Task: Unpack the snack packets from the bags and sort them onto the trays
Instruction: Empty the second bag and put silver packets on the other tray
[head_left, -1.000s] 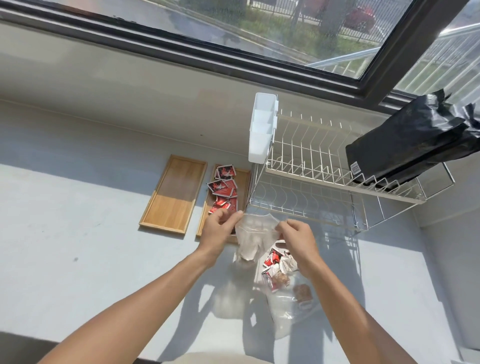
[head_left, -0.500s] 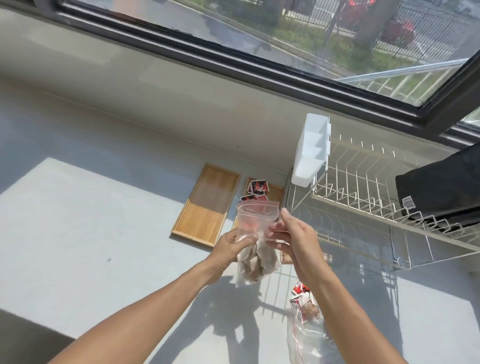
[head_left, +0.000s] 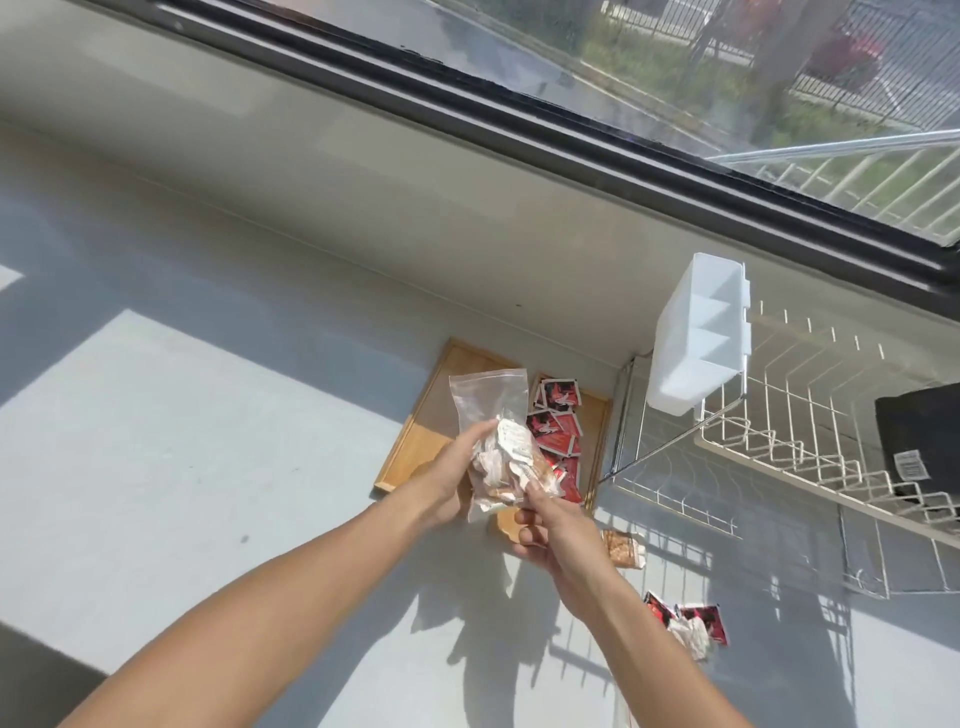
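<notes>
Clear plastic caught the sun in the head view: a small zip bag (head_left: 491, 415) full of pale snack packets (head_left: 506, 457) was held above the counter (head_left: 208, 467), over the near ends of two wooden trays. The left hand (head_left: 457, 470) cupped the bag from about eight o'clock, its grip curled around the lower half. The right hand (head_left: 545, 525) came in from five o'clock, fingertips (head_left: 535, 486) pinching the bag's lower corner (its mouth pointed away, toward twelve). The left tray (head_left: 415, 441) showed bare wood where visible; the right tray (head_left: 597, 415) held red packets (head_left: 556, 431). More loose packets (head_left: 685, 623) lay on the counter at four o'clock, near a wire dish rack (head_left: 779, 447). Judged from this, the step in hand was unpacking this bag. Next would call for opening the seal and tipping the pale packets onto the left tray.
</notes>
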